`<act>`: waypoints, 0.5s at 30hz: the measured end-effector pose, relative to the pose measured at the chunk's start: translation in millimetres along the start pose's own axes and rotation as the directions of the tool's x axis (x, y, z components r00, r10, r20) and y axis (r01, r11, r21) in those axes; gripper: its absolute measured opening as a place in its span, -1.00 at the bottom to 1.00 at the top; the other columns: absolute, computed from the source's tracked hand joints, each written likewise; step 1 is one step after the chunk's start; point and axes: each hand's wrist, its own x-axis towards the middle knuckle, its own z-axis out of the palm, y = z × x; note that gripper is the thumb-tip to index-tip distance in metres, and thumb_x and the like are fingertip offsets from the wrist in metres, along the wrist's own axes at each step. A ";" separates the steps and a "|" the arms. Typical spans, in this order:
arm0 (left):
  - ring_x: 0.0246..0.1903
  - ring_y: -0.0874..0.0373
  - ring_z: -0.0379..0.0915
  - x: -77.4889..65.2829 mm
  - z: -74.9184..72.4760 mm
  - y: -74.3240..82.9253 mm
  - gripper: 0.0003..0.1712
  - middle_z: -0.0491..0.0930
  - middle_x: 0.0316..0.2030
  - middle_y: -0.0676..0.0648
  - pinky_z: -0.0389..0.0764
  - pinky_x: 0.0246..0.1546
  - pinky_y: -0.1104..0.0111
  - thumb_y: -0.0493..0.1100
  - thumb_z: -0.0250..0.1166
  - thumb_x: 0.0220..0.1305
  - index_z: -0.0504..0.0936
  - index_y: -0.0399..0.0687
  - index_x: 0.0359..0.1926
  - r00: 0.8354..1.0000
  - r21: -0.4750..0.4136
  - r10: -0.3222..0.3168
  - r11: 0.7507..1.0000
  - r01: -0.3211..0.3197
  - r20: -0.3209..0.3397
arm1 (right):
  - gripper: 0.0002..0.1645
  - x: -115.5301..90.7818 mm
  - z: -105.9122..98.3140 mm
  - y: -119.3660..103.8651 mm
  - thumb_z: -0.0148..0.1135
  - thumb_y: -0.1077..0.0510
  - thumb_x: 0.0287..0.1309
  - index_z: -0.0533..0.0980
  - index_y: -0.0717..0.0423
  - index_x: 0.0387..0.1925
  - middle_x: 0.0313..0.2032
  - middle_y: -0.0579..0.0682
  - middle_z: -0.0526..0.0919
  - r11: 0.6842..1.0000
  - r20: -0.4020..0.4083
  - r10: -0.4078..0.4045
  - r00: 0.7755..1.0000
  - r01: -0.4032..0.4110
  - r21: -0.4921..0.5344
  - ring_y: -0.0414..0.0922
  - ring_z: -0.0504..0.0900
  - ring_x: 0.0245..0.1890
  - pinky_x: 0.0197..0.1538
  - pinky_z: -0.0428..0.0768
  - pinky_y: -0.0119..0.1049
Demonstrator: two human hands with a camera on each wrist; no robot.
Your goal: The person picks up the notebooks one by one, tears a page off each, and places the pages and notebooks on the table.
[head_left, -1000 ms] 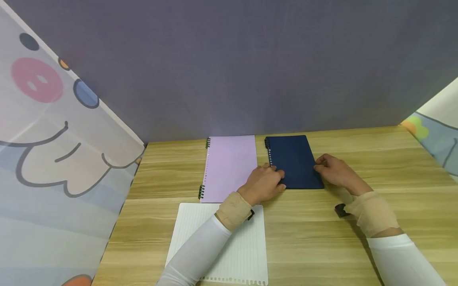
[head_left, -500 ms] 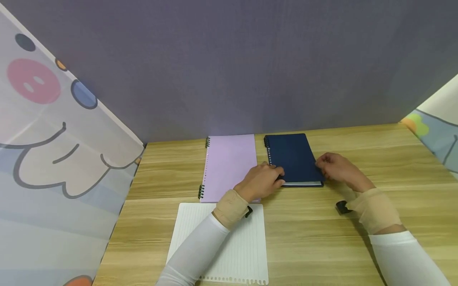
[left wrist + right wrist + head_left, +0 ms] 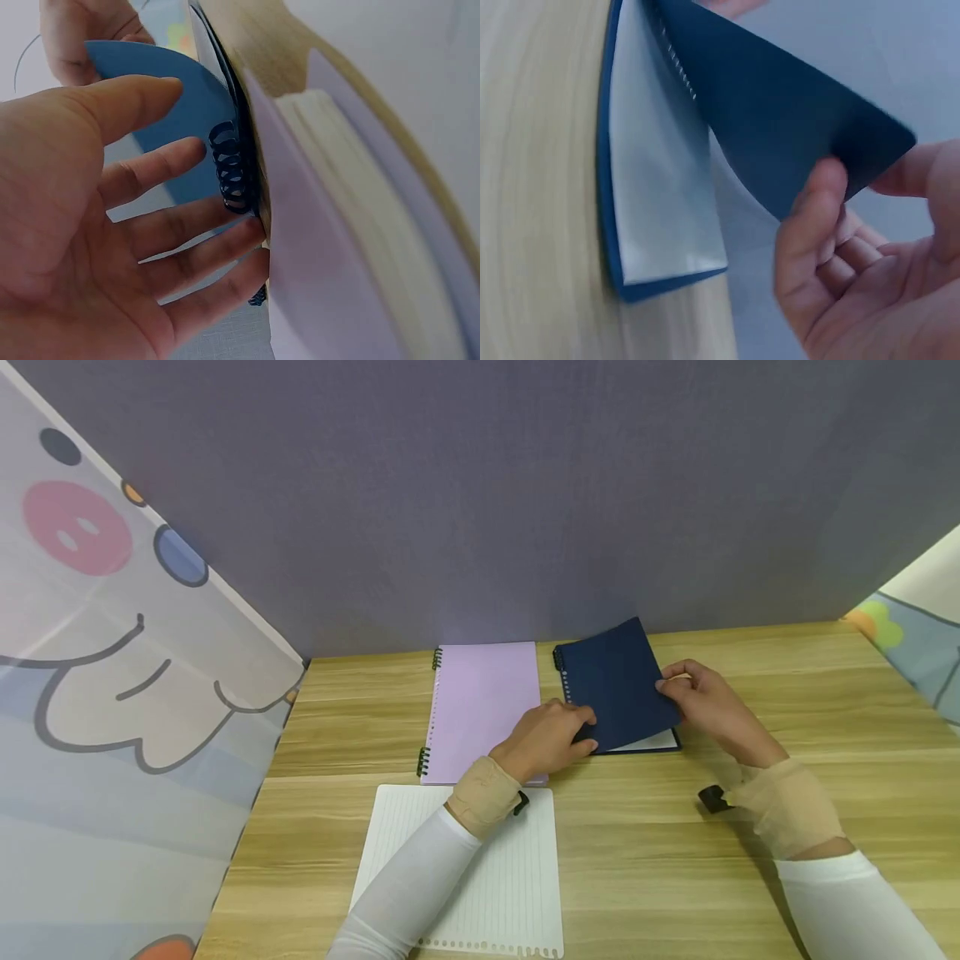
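Note:
A navy spiral notebook (image 3: 611, 681) lies near the back of the table, its cover partly raised. At the cover's right edge, my right hand (image 3: 708, 710) pinches it between thumb and fingers. Beneath the lifted cover (image 3: 780, 112), pale pages (image 3: 660, 180) show in the right wrist view. My left hand (image 3: 543, 739) rests at the notebook's lower left, over part of the binding. Its fingers reach toward the dark coil (image 3: 230, 169) in the left wrist view, spread and fairly straight. The lower stretch of the binding is hidden by that hand in the head view.
A lilac spiral notebook (image 3: 480, 710) lies left of the navy one, partly under the left hand. Nearer the person is a loose lined sheet (image 3: 517, 885) with punched holes, crossed by the left sleeve (image 3: 412, 885). A grey partition (image 3: 480, 502) rises behind the table.
The navy cover went from lying flat to lifted and bent upward, exposing pages at the lower right. My right hand rose slightly with the cover's edge; the left hand stayed nearly in place.

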 end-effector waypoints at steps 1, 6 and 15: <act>-0.13 0.22 0.39 0.1 -0.5 -0.4 -0.54 0.50 -0.03 0.08 0.35 -0.26 0.45 0.19 0.06 0.26 0.46 0.13 0.09 1.000 -0.013 -0.003 1.000 0.003 0.002 | -0.35 -0.8 0.9 -2.4 -0.14 -0.26 0.27 0.21 0.10 0.17 -0.09 0.15 0.39 1.000 -0.015 -0.017 1.000 0.017 0.014 -0.02 0.43 -0.27 -0.25 0.46 -0.09; -0.04 0.26 0.38 0.0 -5.6 -4.8 -0.43 0.41 0.09 0.04 0.33 -0.14 0.46 0.22 0.03 0.26 0.33 0.09 0.20 0.999 -0.119 -0.038 0.992 0.039 0.009 | -0.37 -5.6 8.3 -18.3 -0.22 -0.24 0.31 0.26 0.07 0.21 -0.10 0.16 0.41 0.980 -0.060 -0.144 0.988 0.151 0.132 -0.05 0.46 -0.26 -0.25 0.46 -0.14; -0.33 0.37 0.41 -0.9 -26.8 -18.2 -0.41 0.51 -0.25 0.15 0.35 -0.36 0.48 0.26 -0.28 0.39 0.32 0.03 0.18 0.976 -0.281 -0.130 0.957 0.077 -0.176 | -0.47 -9.5 37.6 -36.7 -0.37 -0.01 0.43 0.17 0.06 0.33 0.18 0.11 0.29 0.875 0.011 -0.441 0.897 0.428 0.227 0.02 0.42 -0.13 -0.18 0.46 -0.08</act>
